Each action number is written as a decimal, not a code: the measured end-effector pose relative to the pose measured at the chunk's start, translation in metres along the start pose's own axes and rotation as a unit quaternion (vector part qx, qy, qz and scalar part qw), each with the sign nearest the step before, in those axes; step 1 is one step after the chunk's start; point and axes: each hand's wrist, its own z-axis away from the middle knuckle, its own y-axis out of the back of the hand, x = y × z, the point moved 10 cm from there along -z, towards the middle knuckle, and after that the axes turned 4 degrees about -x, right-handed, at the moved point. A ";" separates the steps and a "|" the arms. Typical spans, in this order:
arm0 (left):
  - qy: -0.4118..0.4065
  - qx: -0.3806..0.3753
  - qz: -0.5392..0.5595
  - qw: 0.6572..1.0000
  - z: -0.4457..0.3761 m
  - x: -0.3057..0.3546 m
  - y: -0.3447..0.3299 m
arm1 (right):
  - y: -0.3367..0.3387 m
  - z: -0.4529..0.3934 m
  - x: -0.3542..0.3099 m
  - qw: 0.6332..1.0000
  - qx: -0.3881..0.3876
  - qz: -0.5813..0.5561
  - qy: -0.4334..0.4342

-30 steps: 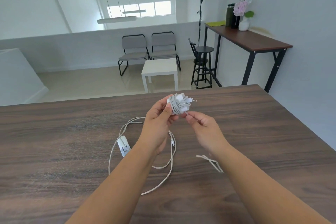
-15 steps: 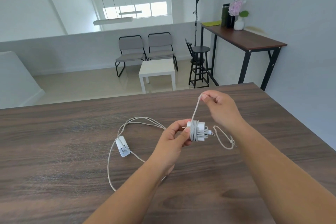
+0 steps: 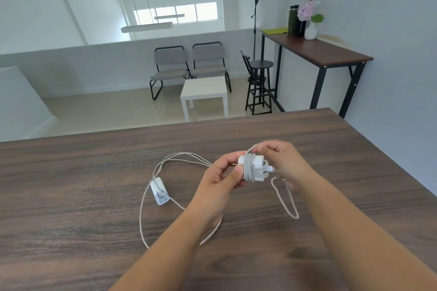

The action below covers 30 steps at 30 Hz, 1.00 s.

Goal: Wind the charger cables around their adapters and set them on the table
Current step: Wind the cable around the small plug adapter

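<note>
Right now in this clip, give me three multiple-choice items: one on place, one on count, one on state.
1. Where is the second adapter?
A. lying on the wooden table
B. on the white side table
C. in the right hand

2. How many chargers are in view?
A. one
B. two
C. four

3. What state is the cable of the held adapter in?
A. fully unwound
B. mostly wound, a loop hanging free
C. plugged into a wall

Key: 1 A, it rests flat left of the left hand; 2 B, one held, one on the table; 3 B, coils wrap the adapter while the right hand pinches the cable and a loop dangles.
</note>
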 end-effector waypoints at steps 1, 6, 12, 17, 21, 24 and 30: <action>-0.003 0.014 0.025 1.000 -0.001 0.001 0.003 | -0.008 0.003 0.008 1.000 -0.014 -0.016 -0.010; -0.016 0.093 0.129 0.987 -0.010 0.004 0.019 | -0.028 0.025 0.014 0.972 0.014 0.225 0.071; -0.022 0.145 0.107 0.983 -0.013 0.007 0.031 | -0.047 0.053 -0.030 0.856 0.009 0.474 0.206; -0.048 0.132 -0.152 0.978 -0.011 0.020 0.039 | -0.045 0.054 -0.050 0.788 -0.024 0.576 0.217; -0.080 0.115 -0.284 0.948 -0.006 0.029 0.031 | -0.045 0.055 -0.061 0.757 -0.054 0.612 0.222; -0.111 0.083 -0.380 0.915 -0.003 0.038 0.024 | -0.045 0.058 -0.070 0.751 -0.058 0.609 0.248; -0.103 0.021 -0.411 0.905 0.002 0.039 0.016 | -0.026 0.054 -0.077 0.777 -0.036 0.561 0.284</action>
